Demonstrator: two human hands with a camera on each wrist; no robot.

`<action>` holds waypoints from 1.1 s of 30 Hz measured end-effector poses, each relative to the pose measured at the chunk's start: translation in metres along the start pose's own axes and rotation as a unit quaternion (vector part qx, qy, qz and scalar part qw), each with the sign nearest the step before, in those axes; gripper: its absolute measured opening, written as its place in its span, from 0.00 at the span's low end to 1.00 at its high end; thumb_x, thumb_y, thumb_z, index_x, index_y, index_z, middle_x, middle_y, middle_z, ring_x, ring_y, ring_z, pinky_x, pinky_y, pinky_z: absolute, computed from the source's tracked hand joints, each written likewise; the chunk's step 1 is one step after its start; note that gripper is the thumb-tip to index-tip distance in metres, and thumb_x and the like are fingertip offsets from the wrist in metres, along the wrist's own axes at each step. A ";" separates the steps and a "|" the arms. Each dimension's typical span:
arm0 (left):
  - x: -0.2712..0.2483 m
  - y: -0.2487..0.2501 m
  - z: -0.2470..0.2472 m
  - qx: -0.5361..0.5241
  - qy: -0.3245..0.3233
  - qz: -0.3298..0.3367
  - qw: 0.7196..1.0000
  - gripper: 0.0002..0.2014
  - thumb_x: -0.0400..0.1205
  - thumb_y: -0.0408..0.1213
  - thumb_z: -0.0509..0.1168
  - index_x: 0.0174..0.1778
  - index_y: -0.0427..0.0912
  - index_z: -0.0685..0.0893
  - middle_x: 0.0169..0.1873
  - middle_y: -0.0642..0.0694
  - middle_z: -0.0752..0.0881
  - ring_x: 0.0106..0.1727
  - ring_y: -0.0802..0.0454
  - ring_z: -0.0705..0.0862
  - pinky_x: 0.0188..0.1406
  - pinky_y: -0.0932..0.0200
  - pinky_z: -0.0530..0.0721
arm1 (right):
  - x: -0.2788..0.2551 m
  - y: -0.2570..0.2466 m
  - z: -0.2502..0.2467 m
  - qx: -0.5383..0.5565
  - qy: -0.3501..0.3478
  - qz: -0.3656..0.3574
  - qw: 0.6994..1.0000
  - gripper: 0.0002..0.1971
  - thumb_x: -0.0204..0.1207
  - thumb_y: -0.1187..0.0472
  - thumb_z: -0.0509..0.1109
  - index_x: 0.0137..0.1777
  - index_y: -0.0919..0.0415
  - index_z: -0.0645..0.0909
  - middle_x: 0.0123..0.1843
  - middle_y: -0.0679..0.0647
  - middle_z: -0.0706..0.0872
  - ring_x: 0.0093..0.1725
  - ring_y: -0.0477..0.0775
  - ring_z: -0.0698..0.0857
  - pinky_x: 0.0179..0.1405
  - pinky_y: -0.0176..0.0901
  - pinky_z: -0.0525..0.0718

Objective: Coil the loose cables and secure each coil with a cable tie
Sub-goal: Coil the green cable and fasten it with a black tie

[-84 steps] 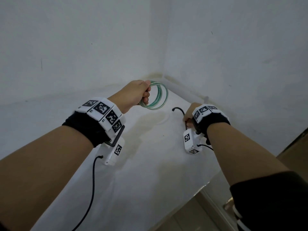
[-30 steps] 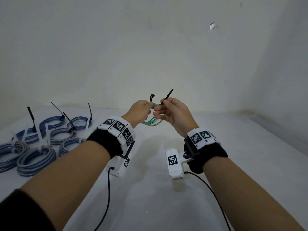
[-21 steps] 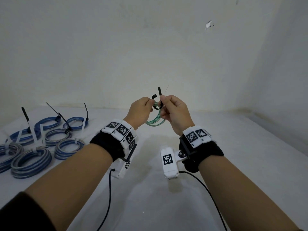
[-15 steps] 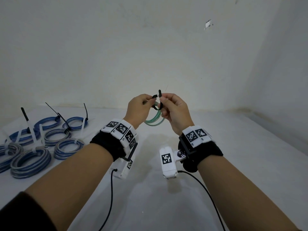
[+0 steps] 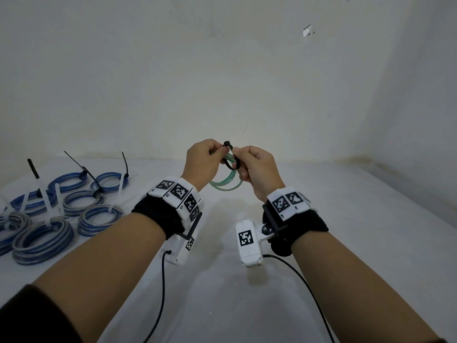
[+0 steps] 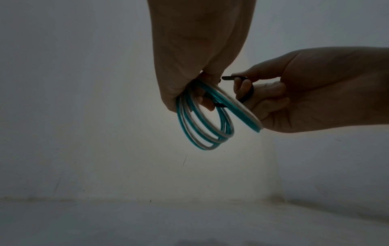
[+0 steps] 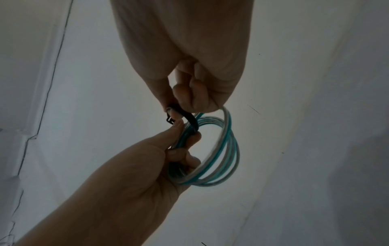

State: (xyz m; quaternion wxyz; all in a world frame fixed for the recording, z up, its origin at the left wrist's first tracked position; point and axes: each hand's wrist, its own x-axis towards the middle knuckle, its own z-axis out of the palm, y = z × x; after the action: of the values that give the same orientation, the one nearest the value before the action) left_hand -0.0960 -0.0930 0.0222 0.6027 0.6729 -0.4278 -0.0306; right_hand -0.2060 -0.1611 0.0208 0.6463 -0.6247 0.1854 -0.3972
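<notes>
Green coil (image 5: 226, 180) held up above white table (image 5: 346, 219), between both hands. Left hand (image 5: 202, 162) pinches coil's top. Right hand (image 5: 257, 169) pinches black cable tie (image 5: 231, 159). Half second ago tie tail stuck up free; now tie bent in loop round strands, head (image 5: 226, 144) on top. Threading likely next. Tied blue coils (image 5: 57, 214) lie at left.

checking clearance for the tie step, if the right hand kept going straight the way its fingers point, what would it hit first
Probably the left hand. The right hand points at it across the green cable coil, both pinching the black cable tie; fingertips look nearly touching, though depth is unclear.
</notes>
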 end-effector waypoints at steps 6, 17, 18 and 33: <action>-0.002 -0.001 0.000 0.014 -0.012 0.012 1.000 0.06 0.81 0.34 0.66 0.42 0.36 0.86 0.36 0.41 0.88 0.39 0.47 0.86 0.49 0.54 0.82 | 0.000 0.001 -0.002 -0.006 -0.003 0.007 1.000 0.10 0.79 0.65 0.67 0.35 0.67 0.78 0.27 0.58 0.78 0.19 0.47 0.66 0.21 0.35 0.63; -0.004 -0.005 0.002 0.081 -0.030 0.068 0.994 0.06 0.82 0.33 0.64 0.43 0.35 0.84 0.35 0.42 0.86 0.34 0.55 0.83 0.35 0.72 0.74 | 0.002 0.000 -0.006 0.016 0.002 0.026 1.000 0.12 0.80 0.64 0.67 0.34 0.66 0.78 0.26 0.56 0.77 0.17 0.44 0.65 0.18 0.31 0.66; -0.004 -0.005 0.002 0.093 -0.034 0.078 0.992 0.06 0.82 0.33 0.63 0.43 0.36 0.83 0.35 0.42 0.86 0.36 0.51 0.83 0.36 0.69 0.75 | 0.002 0.000 -0.006 0.016 0.002 0.027 0.999 0.12 0.80 0.64 0.66 0.35 0.66 0.78 0.26 0.56 0.77 0.16 0.44 0.65 0.18 0.31 0.65; -0.003 -0.004 -0.001 0.191 -0.080 0.167 0.964 0.06 0.82 0.32 0.61 0.44 0.34 0.82 0.39 0.38 0.85 0.41 0.44 0.80 0.43 0.51 0.76 | 0.005 -0.010 -0.012 0.015 -0.006 0.075 0.997 0.05 0.79 0.67 0.67 0.43 0.62 0.83 0.31 0.52 0.78 0.19 0.43 0.71 0.20 0.31 0.73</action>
State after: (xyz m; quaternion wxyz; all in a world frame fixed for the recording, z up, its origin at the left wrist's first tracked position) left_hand -0.0953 -0.0905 0.0180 0.4235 0.6900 -0.5786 0.0988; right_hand -0.2147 -0.1719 0.0297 0.6847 -0.6017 0.2216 -0.3465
